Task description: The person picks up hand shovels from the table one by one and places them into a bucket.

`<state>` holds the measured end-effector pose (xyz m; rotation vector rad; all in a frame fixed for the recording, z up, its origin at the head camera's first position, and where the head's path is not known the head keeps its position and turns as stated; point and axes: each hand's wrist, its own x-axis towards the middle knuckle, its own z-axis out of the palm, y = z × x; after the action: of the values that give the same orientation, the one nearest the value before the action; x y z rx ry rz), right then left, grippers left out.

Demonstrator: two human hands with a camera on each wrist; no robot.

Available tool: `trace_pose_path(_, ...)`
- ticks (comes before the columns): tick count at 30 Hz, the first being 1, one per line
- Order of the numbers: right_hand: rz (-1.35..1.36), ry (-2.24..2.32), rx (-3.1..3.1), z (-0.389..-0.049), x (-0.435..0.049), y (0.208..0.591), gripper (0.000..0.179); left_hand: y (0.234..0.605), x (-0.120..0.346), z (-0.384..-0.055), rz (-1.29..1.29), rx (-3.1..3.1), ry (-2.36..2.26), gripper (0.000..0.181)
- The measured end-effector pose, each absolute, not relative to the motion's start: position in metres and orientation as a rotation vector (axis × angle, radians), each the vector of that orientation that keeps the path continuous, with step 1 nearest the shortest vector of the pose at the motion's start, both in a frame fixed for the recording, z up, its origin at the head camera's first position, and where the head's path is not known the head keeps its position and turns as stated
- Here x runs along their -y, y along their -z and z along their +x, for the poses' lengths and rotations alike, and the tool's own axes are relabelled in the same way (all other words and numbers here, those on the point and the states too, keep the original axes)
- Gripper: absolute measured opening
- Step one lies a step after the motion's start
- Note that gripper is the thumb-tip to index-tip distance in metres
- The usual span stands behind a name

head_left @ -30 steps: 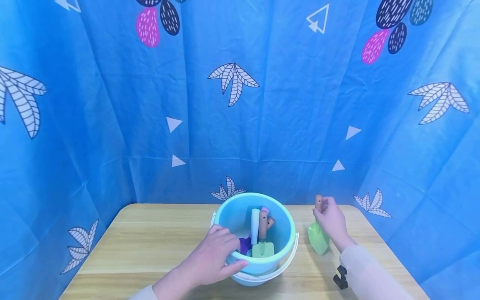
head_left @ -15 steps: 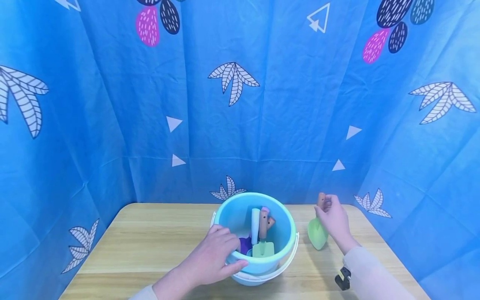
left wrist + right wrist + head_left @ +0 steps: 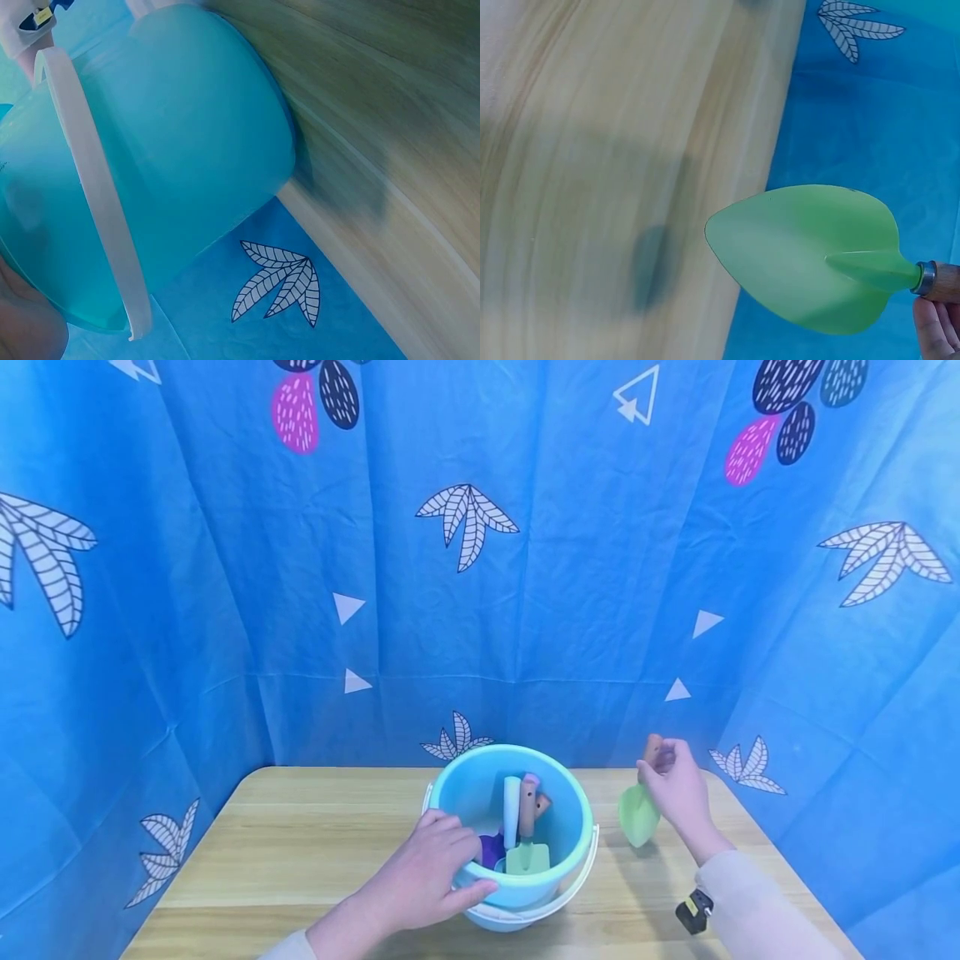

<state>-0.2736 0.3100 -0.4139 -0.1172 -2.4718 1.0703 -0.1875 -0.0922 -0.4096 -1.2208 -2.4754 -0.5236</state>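
Observation:
My left hand (image 3: 423,877) grips the near-left rim of a light blue bucket (image 3: 573,843), thumb outside and fingers over the edge. Inside the bucket stand a small green shovel (image 3: 528,858) with a wooden handle, a pale blue handle (image 3: 512,810), a purple piece (image 3: 491,850) and another wooden handle partly hidden. To the right, my right hand (image 3: 678,785) pinches the wooden handle of a green trowel (image 3: 639,815). Its pointed blade hangs downward above the table. In the right wrist view the whole blade of the trowel (image 3: 810,255) shows, joined to the handle by a metal collar.
The bucket's white carrying handle (image 3: 551,906) hangs down on its near side, seen closely as a white handle (image 3: 97,187) in the left wrist view. Everything stands on a light wooden table (image 3: 315,835). A blue patterned curtain (image 3: 480,635) rises behind the table and at both sides.
My right hand has risen slightly and shifted to the right with the trowel, whose blade has lifted too. The left hand and the bucket have stayed where they were.

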Motion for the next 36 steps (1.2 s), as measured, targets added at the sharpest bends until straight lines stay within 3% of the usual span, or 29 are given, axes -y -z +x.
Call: trace_pose_path(36, -0.053, -1.073, 2.413, -0.244, -0.300, 0.364, 0.056, 0.408, 0.093, -0.186, -1.222, 2.494, 0.524, 0.036)
